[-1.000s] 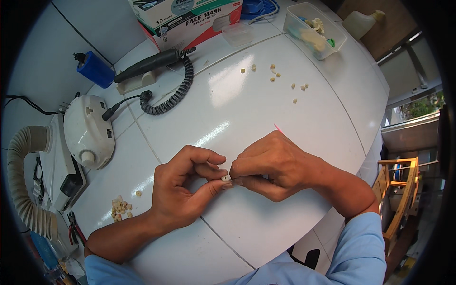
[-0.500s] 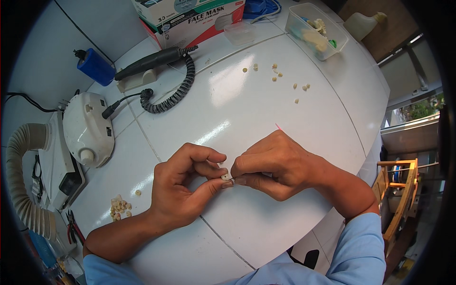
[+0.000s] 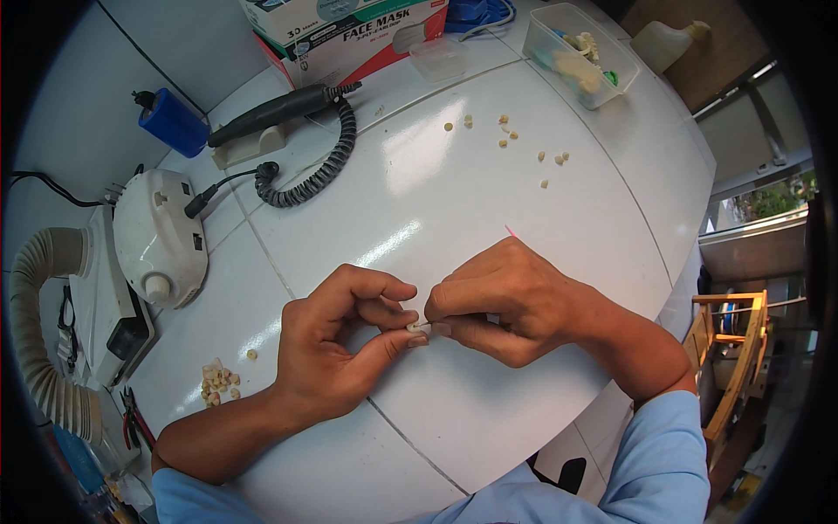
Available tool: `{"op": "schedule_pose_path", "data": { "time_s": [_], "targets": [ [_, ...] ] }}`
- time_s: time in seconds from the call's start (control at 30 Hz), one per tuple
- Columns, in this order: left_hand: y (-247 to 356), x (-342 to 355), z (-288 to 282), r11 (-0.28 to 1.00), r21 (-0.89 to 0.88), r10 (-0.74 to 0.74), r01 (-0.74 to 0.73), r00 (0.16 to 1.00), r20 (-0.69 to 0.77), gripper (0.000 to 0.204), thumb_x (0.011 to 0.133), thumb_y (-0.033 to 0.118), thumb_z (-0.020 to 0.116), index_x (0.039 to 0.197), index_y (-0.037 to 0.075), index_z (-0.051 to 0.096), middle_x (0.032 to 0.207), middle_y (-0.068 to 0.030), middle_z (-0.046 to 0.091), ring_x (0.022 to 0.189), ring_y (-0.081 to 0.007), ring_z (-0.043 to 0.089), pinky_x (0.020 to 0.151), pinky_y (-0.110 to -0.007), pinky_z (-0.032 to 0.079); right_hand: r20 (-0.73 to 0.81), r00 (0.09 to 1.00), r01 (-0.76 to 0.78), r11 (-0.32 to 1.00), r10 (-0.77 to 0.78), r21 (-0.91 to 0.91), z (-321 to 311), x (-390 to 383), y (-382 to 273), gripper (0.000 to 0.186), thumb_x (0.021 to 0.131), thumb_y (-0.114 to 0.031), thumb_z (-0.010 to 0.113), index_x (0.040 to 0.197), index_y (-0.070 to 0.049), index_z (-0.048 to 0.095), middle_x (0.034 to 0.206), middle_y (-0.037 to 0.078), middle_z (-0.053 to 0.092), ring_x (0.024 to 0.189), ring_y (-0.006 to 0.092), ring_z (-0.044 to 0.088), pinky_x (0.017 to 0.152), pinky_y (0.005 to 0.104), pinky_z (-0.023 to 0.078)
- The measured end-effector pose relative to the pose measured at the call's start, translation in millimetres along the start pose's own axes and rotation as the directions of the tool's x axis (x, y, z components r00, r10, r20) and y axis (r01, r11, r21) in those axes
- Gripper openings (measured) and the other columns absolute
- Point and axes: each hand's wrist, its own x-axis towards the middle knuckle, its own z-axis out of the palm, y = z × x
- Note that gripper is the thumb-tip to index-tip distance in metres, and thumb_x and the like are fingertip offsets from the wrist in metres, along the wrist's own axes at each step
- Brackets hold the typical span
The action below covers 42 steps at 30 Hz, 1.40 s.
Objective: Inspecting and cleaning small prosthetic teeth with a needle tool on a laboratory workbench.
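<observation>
Between the thumb and fingertips of my left hand (image 3: 336, 341) is a small cream, tooth-like piece (image 3: 413, 327). My right hand (image 3: 515, 301) is closed in a pinch just to its right, gripping a thin stick. The stick's fine tip (image 3: 424, 325) reaches to the cream piece, and its pink end (image 3: 511, 231) pokes out beyond my right knuckles. My fingers hide the middle of the stick. Both hands are above the white tiled table (image 3: 489, 410).
Near my left forearm lies a pile of cream pieces (image 3: 218, 382); several more (image 3: 504, 131) are scattered farther off. A black handpiece (image 3: 271, 113) with coiled cord rests by a white control box (image 3: 161, 240). Behind are a mask box (image 3: 349, 39) and a plastic tub (image 3: 580, 65).
My right fingertips have drawn slightly away from the cream piece, so the stick's fine tip shows between the hands. The piece looks slightly turned in my left fingers.
</observation>
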Motion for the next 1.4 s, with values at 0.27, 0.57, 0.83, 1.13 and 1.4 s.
{"op": "schedule_pose_path", "data": {
  "time_s": [0.27,0.57,0.83,1.13,1.4],
  "targets": [
    [-1.3,0.9,-0.3,0.999,0.035,0.034,-0.034,0.999,0.011,0.041,0.094,-0.009,0.082,0.128,-0.002,0.06,0.101,-0.0095,0.078,0.104,-0.0138,0.075,0.097,-0.031,0.06,0.003,1.0,-0.008,1.0,0.008,-0.013,0.8,-0.8,1.3,0.026,0.087,0.0,0.074,0.112,-0.008,0.078,0.069,0.01,0.068,0.058,0.0311,0.066,0.056,0.0409,0.048],
    [-4.8,-0.6,3.0,1.0,-0.012,0.018,-0.019,0.998,-0.053,0.042,0.091,-0.002,0.088,0.128,0.0,0.068,0.092,-0.0078,0.081,0.098,-0.0125,0.077,0.095,-0.028,0.059,0.015,1.0,-0.005,1.0,0.005,-0.017,0.3,-1.0,1.6,0.028,0.087,-0.001,0.074,0.113,-0.009,0.079,0.068,0.009,0.066,0.059,0.0311,0.066,0.057,0.0415,0.048],
    [-4.4,-0.9,3.4,1.0,-0.006,0.002,-0.002,0.999,-0.041,0.043,0.09,-0.002,0.089,0.128,0.0,0.069,0.09,-0.0078,0.081,0.098,-0.0124,0.077,0.095,-0.028,0.058,0.008,1.0,-0.003,1.0,0.003,-0.014,1.0,-2.2,3.8,0.029,0.085,-0.002,0.073,0.113,-0.01,0.079,0.067,0.009,0.065,0.059,0.0302,0.065,0.057,0.0418,0.047],
    [-6.9,-1.7,3.1,1.0,-0.016,0.004,-0.005,0.999,-0.04,0.044,0.09,-0.002,0.089,0.128,-0.001,0.069,0.092,-0.0091,0.082,0.099,-0.0136,0.078,0.096,-0.028,0.058,0.029,0.999,-0.015,0.998,0.017,-0.057,0.4,-1.7,3.3,0.027,0.084,-0.002,0.073,0.109,-0.009,0.079,0.066,0.009,0.065,0.058,0.0294,0.065,0.057,0.0412,0.048],
    [-3.7,0.7,2.7,0.999,0.021,0.029,-0.028,0.999,-0.023,0.044,0.09,-0.003,0.089,0.129,-0.001,0.069,0.092,-0.0091,0.082,0.099,-0.0137,0.078,0.095,-0.028,0.058,0.019,1.0,-0.004,0.999,0.005,-0.048,-0.6,-2.9,2.3,0.023,0.083,-0.002,0.071,0.105,-0.008,0.077,0.065,0.008,0.064,0.057,0.0289,0.065,0.055,0.0413,0.047]
  ]
}}
